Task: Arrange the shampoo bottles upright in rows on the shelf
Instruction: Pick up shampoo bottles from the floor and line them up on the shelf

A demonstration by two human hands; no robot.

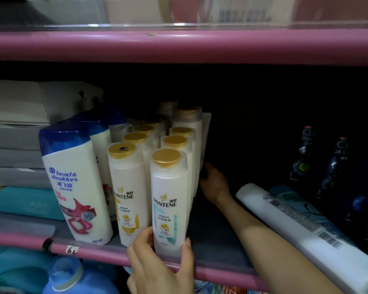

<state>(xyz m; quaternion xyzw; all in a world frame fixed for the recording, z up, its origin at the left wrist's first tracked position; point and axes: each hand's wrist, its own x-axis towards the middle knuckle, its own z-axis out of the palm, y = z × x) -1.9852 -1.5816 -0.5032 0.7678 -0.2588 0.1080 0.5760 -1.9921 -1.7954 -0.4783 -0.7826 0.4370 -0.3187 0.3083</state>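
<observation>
Gripping the front white Pantene shampoo bottle with a gold cap and teal label (169,198), the left hand (162,266) wraps its lower end, thumb on the left side, fingers on the right, just at the pink shelf edge (89,250). Bottle stands upright on the shelf, front of the right-hand row; the grip sits at its base, cap well above the hand. The right hand (212,183) reaches deeper along the right side of that row, fingers touching a bottle further back; whether they curl round it, cannot tell, too dark. Just left stands a white Pantene bottle with a gold cap and yellow label (126,194), heading a second row of gold-capped bottles behind. Left of that, a white Head & Shoulders bottle with a blue cap and red graphic (74,187) tilts slightly, more blue-capped ones behind it. To the right, a long white bottle with a barcode (306,232) lies on its side beside the right forearm. Dark Clear bottles (304,153) stand at the far right. A blue jug (72,279) sits on the level below.
</observation>
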